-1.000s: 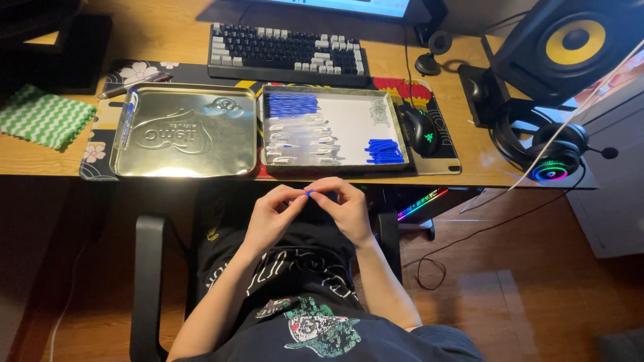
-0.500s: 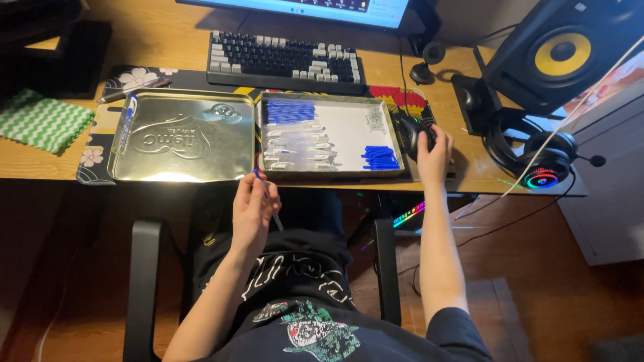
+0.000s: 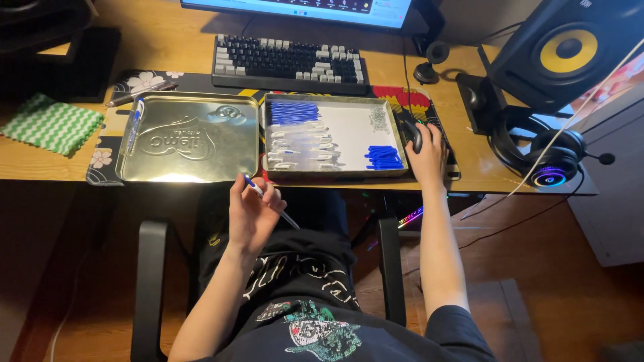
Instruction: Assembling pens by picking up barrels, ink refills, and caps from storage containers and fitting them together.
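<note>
Beside the rectangular silver metal tray of blue and clear pen parts, the embossed lid blocks the left, the mouse the right; below its front edge, air lies open.

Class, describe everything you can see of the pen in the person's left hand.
The pen is slim, with a clear barrel and a blue cap end pointing up towards the desk edge. It lies tilted, its lower end slanting down to the right over the lap. The left hand grips it between fingers and thumb, just below the metal tray. Nothing else touches it. Finer detail is too small to tell.
</note>
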